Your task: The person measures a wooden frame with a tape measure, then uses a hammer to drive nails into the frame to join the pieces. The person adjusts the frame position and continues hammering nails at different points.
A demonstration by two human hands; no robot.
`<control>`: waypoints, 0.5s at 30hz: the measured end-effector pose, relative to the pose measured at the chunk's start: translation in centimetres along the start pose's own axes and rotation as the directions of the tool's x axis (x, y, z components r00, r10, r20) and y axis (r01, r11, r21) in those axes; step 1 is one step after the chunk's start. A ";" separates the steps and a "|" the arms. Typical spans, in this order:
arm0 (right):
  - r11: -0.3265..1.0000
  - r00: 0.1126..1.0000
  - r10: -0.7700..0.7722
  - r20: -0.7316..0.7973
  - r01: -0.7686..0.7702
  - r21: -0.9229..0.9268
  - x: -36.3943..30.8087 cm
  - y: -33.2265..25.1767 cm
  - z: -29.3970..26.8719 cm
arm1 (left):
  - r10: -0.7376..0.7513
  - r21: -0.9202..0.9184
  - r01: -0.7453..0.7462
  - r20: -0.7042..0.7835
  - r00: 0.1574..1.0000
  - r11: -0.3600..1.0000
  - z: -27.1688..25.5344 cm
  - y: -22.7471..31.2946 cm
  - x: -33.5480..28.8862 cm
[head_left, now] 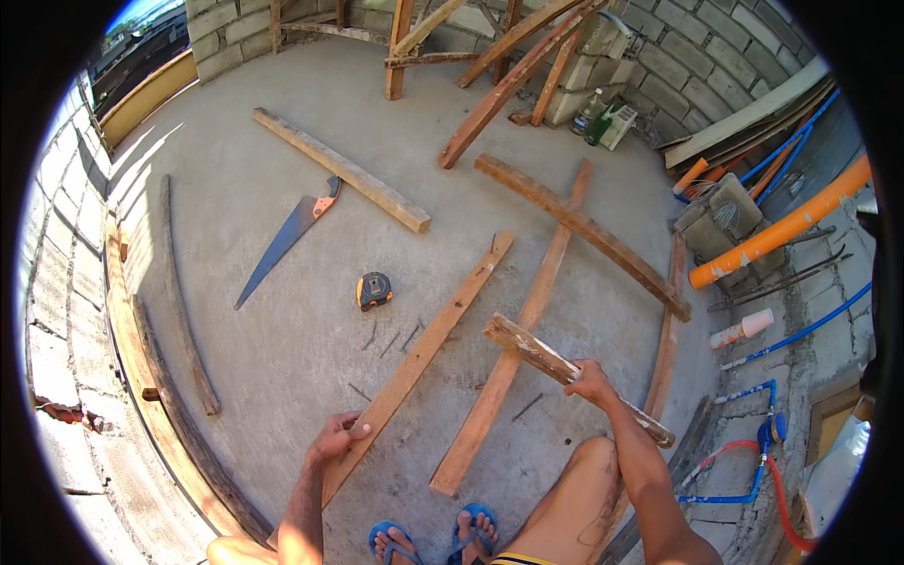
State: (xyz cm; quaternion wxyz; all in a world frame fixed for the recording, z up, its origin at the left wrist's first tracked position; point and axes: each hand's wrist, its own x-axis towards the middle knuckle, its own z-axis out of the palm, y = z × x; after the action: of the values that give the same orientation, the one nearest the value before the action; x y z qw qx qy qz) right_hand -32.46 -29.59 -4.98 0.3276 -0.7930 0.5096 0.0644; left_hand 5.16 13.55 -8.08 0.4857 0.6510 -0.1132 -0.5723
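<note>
Nearer us than the tape measure (375, 290), our left hand (341, 437) pinches a long plank (424, 353) and our right hand (589, 382) clasps a short board (535, 352) over another plank (478, 422), the pieces seemingly unjoined.

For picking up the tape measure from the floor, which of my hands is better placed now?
Probably your left hand: it looks nearer to the tape measure, though it is gripping a long plank. Your right hand is farther right, holding a short board.
</note>
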 end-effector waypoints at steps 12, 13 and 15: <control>0.983 0.983 -0.154 -0.098 0.142 -0.113 7.4 -1.1 3.6 | 0.178 0.817 0.063 -0.199 0.964 0.573 -2.8 14.2 -3.0; 0.936 0.985 -0.057 -0.160 0.108 0.336 6.3 -0.4 2.7 | 0.244 0.822 -0.007 -0.161 0.956 0.570 -2.8 14.8 -3.7; 0.654 0.889 0.110 -0.445 0.272 0.706 2.5 2.1 1.4 | 0.300 0.826 -0.088 -0.102 0.948 0.557 -2.5 14.8 -4.6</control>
State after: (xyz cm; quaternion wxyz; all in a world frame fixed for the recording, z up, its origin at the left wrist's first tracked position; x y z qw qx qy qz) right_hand -32.77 -31.31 -8.12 0.5009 -0.6004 0.5143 -0.3522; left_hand 11.88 10.61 5.82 0.2035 0.8455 -0.3767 -0.3191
